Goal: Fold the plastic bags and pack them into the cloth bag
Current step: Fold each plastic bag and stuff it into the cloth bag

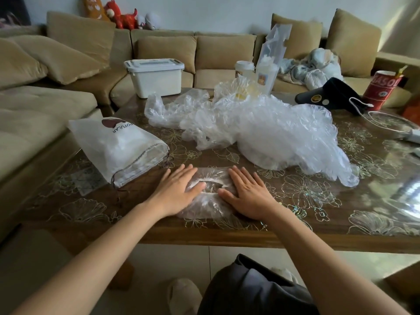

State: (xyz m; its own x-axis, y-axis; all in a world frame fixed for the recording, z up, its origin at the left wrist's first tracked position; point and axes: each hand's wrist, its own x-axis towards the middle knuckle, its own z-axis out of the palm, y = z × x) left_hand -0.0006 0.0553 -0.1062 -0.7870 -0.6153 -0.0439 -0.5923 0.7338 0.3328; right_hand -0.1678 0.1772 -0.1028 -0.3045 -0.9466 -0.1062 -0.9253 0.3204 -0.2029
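While both hands, the left hand (179,192) and right hand (247,194), lie flat and open pressing one plastic bag (210,187) on the tabletop (318,214), the crumpled pile (261,130) waits and the cloth bag (118,148) looks part-filled.

A brown wooden table (295,233) with a glossy gold flower-patterned cover is carrying everything. A white drawstring cloth bag (118,148) with printed lettering is lying at its left edge, mouth toward the near side. A flattened clear plastic bag (210,192) is lying near the front edge, and a large crumpled heap of clear plastic bags (261,130) is spreading across the middle. A white lidded plastic box (154,77) is sitting at the far left corner, a black sun visor (329,96) and red paper cup (383,89) at the far right.
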